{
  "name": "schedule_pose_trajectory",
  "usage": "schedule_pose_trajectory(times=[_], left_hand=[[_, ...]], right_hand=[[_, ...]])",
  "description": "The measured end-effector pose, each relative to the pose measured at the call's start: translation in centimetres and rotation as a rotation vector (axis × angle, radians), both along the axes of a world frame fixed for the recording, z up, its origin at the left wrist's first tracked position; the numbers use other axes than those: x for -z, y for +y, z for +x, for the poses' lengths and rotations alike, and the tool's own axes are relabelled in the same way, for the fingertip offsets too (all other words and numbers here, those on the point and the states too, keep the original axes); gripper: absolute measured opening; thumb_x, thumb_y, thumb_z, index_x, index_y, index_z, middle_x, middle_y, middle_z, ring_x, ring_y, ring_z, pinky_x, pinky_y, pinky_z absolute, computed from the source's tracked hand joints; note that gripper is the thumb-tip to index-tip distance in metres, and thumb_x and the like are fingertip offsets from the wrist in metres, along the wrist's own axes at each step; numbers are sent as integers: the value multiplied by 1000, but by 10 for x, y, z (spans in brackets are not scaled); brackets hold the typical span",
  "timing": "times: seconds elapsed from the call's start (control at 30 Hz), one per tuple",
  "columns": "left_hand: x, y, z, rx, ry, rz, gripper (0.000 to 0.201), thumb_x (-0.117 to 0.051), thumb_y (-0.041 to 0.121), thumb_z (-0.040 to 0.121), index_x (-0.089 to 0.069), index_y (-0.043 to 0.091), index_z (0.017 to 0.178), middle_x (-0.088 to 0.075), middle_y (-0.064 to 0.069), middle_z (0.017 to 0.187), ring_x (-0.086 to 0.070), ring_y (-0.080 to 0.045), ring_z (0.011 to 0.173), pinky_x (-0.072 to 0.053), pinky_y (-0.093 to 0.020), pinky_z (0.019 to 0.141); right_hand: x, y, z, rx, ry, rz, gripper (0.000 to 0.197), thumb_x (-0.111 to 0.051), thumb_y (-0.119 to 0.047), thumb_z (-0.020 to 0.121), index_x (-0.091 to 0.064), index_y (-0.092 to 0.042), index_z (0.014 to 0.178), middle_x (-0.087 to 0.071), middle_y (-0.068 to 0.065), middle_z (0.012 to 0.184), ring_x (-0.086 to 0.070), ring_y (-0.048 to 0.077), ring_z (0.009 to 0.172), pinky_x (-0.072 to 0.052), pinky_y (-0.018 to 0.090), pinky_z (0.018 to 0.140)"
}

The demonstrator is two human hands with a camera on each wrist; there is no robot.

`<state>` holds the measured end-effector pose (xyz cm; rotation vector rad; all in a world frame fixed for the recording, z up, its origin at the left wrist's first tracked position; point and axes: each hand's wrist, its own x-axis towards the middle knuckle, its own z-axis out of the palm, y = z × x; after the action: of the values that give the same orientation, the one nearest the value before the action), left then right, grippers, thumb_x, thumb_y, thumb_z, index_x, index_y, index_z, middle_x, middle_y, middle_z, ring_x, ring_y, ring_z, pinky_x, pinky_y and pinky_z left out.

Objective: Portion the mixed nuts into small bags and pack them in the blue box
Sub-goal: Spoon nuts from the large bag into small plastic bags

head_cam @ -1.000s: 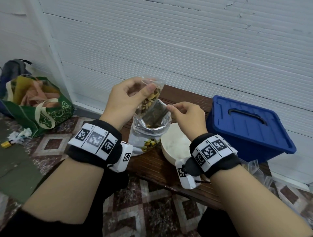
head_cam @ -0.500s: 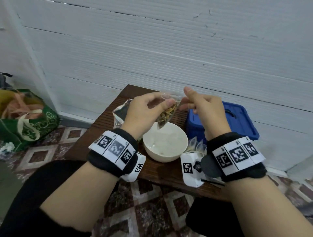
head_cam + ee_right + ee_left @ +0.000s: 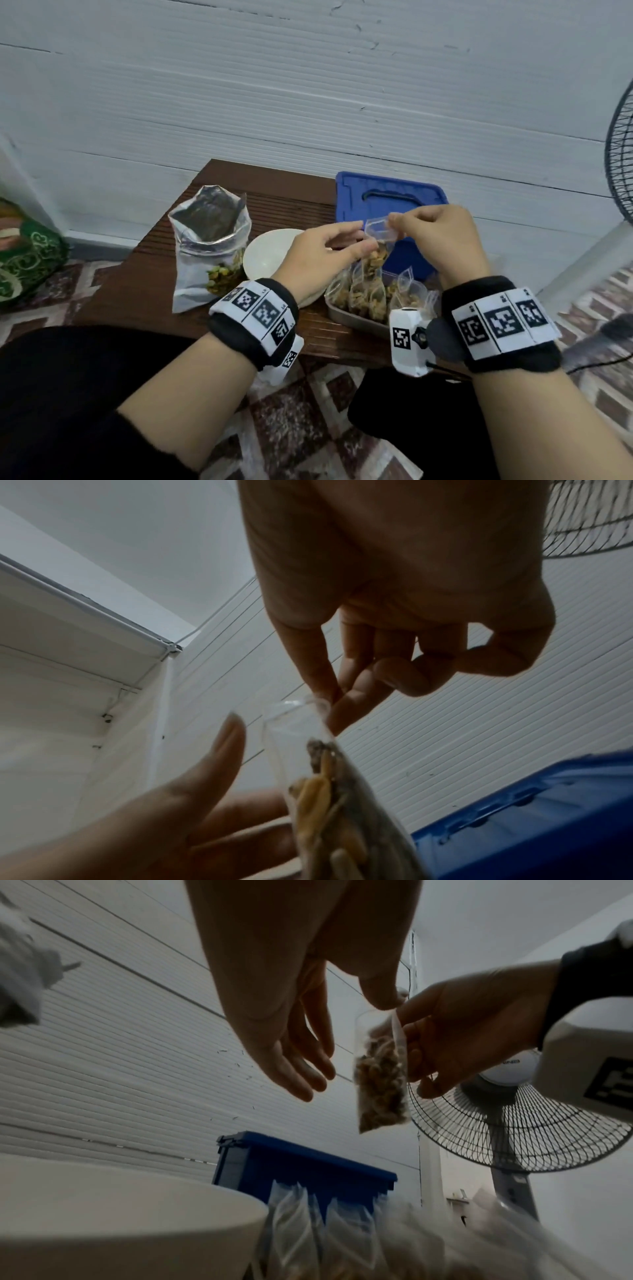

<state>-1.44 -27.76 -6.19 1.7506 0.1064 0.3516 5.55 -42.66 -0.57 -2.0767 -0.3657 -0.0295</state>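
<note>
A small clear bag (image 3: 378, 236) part-filled with mixed nuts hangs in front of the blue box (image 3: 387, 195), whose lid is closed. My right hand (image 3: 394, 219) pinches the bag's top edge between thumb and forefinger, seen close in the right wrist view (image 3: 330, 704). My left hand (image 3: 364, 234) is beside the bag with its fingers straight, touching it lightly. The bag (image 3: 380, 1074) dangles above several filled small bags (image 3: 370, 294) standing in a metal tray (image 3: 356, 322). The big foil bag of nuts (image 3: 209, 246) stands open at the left.
A white bowl (image 3: 270, 253) sits between the foil bag and the tray on a low wooden table (image 3: 274, 185) against a white wall. A standing fan (image 3: 620, 154) is at the right. A green shopping bag (image 3: 24, 260) lies on the tiled floor at the left.
Both hands moved right with the small bag, from over the foil bag to in front of the blue box. The right hand took the bag's top; the left hand's grip loosened.
</note>
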Motion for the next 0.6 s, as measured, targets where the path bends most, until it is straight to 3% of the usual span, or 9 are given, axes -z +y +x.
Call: schedule_pose_trajectory(times=[0.07, 0.13, 0.23, 0.3, 0.47, 0.6], left_hand=[[6, -1, 2, -15, 65, 93, 44, -65, 37, 87, -62, 18, 127, -67, 9, 114, -57, 12, 95, -41, 0, 81], [11, -2, 4, -25, 116, 164, 43, -60, 40, 91, -61, 20, 128, -64, 7, 120, -55, 7, 97, -38, 2, 77], [17, -3, 6, -34, 167, 192, 41, -54, 41, 94, -59, 20, 130, -62, 6, 127, -50, 2, 105, -33, -7, 85], [21, -4, 7, -35, 194, 191, 41, -52, 40, 96, -59, 20, 130, -60, 5, 130, -48, 1, 107, -33, -13, 91], [32, -3, 11, -39, 236, 191, 39, -52, 40, 96, -60, 19, 129, -61, 4, 129, -50, -1, 108, -34, -16, 93], [36, -3, 13, -33, 250, 213, 37, -49, 39, 98, -60, 20, 127, -62, 4, 127, -50, -2, 108, -34, -17, 93]], right_hand=[[3, -10, 2, 32, 6, -20, 28, -68, -21, 86, -68, -9, 61, -48, -17, 34, -46, -5, 39, -34, 18, 53], [7, -20, 4, 66, 3, -19, 28, -68, -19, 86, -67, -9, 60, -49, -15, 36, -48, -4, 42, -37, 18, 55], [13, -29, 8, 114, -4, -23, 26, -67, -19, 86, -70, -3, 66, -60, -3, 57, -55, 7, 60, -41, 20, 57], [15, -34, 11, 146, -3, -49, 27, -66, -21, 86, -70, -2, 68, -61, 1, 62, -55, 12, 62, -41, 23, 57], [20, -46, 21, 269, 1, -119, 29, -64, -25, 87, -63, -15, 60, -55, -2, 56, -52, 15, 61, -44, 32, 71], [27, -51, 26, 316, 0, -189, 28, -63, -28, 88, -65, -15, 63, -59, -2, 62, -61, 26, 78, -48, 45, 87]])
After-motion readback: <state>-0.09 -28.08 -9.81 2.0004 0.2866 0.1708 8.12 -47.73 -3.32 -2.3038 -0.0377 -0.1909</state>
